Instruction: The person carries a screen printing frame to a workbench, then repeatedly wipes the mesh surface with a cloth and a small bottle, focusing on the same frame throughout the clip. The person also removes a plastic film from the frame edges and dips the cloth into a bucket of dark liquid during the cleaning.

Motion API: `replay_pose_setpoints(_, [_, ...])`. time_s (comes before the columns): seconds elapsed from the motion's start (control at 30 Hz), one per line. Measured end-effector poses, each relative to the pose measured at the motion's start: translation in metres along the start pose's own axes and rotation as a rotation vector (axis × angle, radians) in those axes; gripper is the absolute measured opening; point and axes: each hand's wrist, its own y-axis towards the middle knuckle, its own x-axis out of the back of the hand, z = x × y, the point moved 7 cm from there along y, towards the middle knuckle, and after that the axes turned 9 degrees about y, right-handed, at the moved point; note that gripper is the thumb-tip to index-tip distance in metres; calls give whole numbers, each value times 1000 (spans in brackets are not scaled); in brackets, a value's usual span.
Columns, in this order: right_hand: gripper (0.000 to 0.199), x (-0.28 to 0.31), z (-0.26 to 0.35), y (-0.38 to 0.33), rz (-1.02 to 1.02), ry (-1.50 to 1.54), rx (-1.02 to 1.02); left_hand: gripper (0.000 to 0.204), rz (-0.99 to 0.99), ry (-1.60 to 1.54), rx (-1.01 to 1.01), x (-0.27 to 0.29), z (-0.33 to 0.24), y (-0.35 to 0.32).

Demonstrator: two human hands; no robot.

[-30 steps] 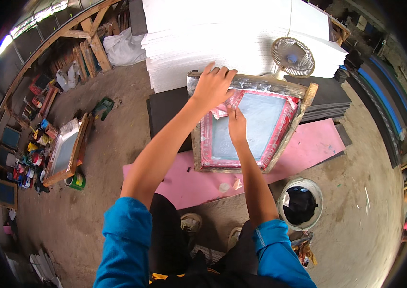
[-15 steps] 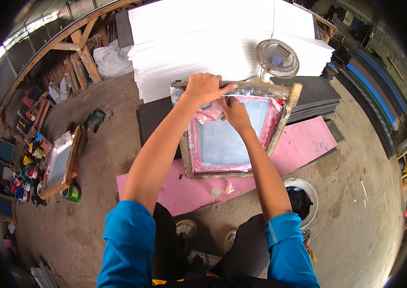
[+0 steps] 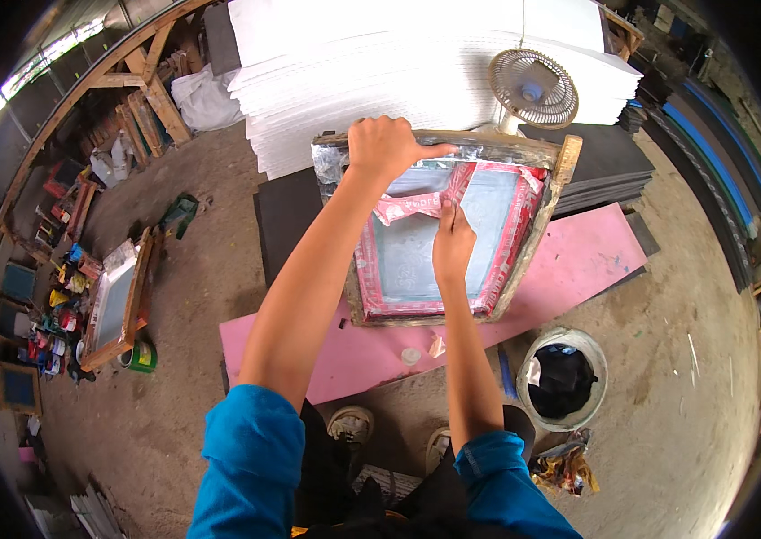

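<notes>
A wooden-framed printing screen [image 3: 542, 211] with a grey mesh and red tape round its inner edge stands tilted in front of me, over a pink board [image 3: 578, 260] on the floor. My left hand [image 3: 387, 146] grips the screen's top edge, which is wrapped in silvery foil. My right hand [image 3: 452, 241] is inside the frame on the mesh and pinches a loose strip of red tape [image 3: 412, 207] that hangs away from the upper edge.
A tall stack of white sheets [image 3: 416, 63] and a small standing fan [image 3: 535, 88] are behind the screen. A round bucket [image 3: 564, 377] sits at the lower right. Another wooden screen [image 3: 115, 301], a tape roll [image 3: 140, 357] and several paint pots lie at the left.
My right hand has slid down the mesh from the top edge, drawing the red tape strip away from the frame. My left hand stays on the top edge.
</notes>
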Motion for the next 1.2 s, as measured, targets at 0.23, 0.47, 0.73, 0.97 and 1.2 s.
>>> replay_pose_setpoints(0.23, [38,6,-8,-9,-1,57,10,84,-8,-11,-58,9,-4,-6])
replay_pose_setpoints(0.47, [30,36,2,-12,-94,335,-166,84,-80,-39,-80,15,-5,-12])
replay_pose_setpoints(0.73, [36,28,11,69,168,-359,-106,77,27,-50,-88,16,-8,-17])
replay_pose_setpoints(0.97, [35,36,18,65,127,-323,116,89,137,-118,-178,10,-67,10])
replay_pose_setpoints(1.2, [36,51,6,50,39,-82,156,90,98,-63,-55,6,-62,15])
